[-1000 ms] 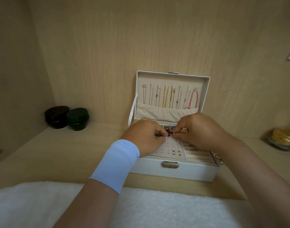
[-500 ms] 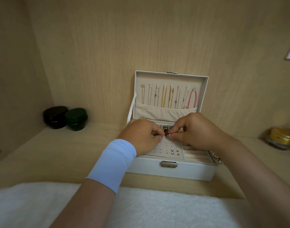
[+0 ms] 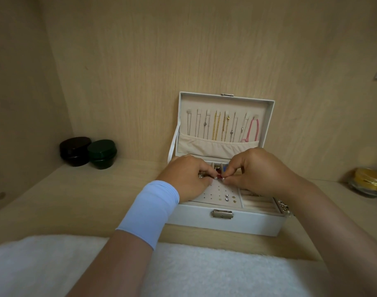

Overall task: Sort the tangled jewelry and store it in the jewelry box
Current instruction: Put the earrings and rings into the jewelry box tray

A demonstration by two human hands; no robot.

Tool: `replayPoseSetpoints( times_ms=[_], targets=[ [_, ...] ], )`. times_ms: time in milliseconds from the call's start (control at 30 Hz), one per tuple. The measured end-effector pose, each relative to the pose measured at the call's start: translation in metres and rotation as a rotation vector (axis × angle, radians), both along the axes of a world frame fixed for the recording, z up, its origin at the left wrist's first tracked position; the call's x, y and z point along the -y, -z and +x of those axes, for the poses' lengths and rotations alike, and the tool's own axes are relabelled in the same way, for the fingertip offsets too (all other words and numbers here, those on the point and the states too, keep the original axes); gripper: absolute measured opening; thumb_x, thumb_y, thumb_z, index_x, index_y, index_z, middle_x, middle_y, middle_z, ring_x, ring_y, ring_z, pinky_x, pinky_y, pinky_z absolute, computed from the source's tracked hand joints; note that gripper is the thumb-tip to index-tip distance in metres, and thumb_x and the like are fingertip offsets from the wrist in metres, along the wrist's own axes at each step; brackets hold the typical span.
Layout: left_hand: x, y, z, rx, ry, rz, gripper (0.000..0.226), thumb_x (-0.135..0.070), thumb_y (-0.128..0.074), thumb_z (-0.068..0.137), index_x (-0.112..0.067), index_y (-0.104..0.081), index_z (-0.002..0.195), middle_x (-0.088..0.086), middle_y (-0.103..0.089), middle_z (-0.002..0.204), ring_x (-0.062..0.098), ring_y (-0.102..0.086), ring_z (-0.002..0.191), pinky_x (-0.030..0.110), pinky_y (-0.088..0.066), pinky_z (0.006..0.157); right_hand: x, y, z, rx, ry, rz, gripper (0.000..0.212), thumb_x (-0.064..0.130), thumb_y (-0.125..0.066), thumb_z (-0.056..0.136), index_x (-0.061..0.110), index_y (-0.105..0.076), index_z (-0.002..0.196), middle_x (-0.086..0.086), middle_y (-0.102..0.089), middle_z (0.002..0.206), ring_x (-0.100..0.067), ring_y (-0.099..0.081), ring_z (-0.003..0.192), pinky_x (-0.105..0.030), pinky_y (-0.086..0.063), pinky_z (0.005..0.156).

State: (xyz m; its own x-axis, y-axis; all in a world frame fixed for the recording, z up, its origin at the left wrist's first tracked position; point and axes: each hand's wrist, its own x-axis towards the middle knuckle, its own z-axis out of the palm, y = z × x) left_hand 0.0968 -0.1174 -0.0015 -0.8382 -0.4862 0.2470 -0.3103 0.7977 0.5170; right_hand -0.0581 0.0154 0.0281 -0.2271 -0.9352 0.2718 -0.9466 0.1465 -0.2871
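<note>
A white jewelry box [image 3: 243, 224] stands open on the wooden shelf, its lid upright with several necklaces [image 3: 217, 127] hanging inside. My left hand [image 3: 185, 179] and my right hand [image 3: 260, 172] meet above the earring panel [image 3: 219, 194]. Both pinch a small red jewel piece [image 3: 219, 176] between fingertips. Silvery bits of jewelry [image 3: 201, 175] also show under my left fingers. Several studs sit in the panel's lower rows. My left wrist wears a light blue band.
A black jar [image 3: 75, 151] and a green jar [image 3: 102, 154] stand at the back left. A gold-lidded glass jar [image 3: 368, 184] sits at the right. A white fluffy towel [image 3: 183, 271] lies along the near edge. A silver chain piece [image 3: 285, 207] hangs at the box's right corner.
Both hands stay together over the earring panel, shifting only slightly while working the red piece between their fingertips.
</note>
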Motion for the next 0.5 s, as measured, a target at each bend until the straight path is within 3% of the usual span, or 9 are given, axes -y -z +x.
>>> replayPoseSetpoints(
  times_ms=[100,333,500],
  targets=[
    [0.0006,0.0007,0.0000,0.005,-0.010,0.006,0.023,-0.032,-0.063,0.093,-0.042,-0.073,0.110,-0.020,-0.068,0.117,0.011,-0.055,0.117,0.029,-0.042,0.106,0.0022,0.0038,-0.0006,-0.020,-0.015,-0.014,0.006,0.035,-0.081,0.081,0.039,-0.079,0.083,0.026,-0.070,0.077,0.015,-0.057,0.072,-0.015,-0.040,0.062],
    [0.0014,0.0004,-0.0002,0.006,-0.007,0.010,0.022,-0.032,-0.063,0.093,-0.039,-0.074,0.111,-0.018,-0.067,0.122,0.010,-0.055,0.120,0.031,-0.042,0.109,0.0022,0.0027,0.0002,-0.063,-0.019,0.027,0.005,0.032,-0.080,0.083,0.037,-0.080,0.084,0.028,-0.066,0.074,0.017,-0.056,0.072,-0.011,-0.036,0.061],
    [0.0031,0.0028,-0.0022,0.007,-0.011,0.008,0.021,-0.034,-0.063,0.092,-0.041,-0.073,0.109,-0.020,-0.067,0.119,0.013,-0.055,0.120,0.035,-0.042,0.108,0.0029,0.0028,0.0039,-0.156,-0.005,0.058,0.008,0.038,-0.074,0.085,0.043,-0.078,0.090,0.027,-0.069,0.087,0.006,-0.059,0.079,-0.026,-0.052,0.072]
  ],
)
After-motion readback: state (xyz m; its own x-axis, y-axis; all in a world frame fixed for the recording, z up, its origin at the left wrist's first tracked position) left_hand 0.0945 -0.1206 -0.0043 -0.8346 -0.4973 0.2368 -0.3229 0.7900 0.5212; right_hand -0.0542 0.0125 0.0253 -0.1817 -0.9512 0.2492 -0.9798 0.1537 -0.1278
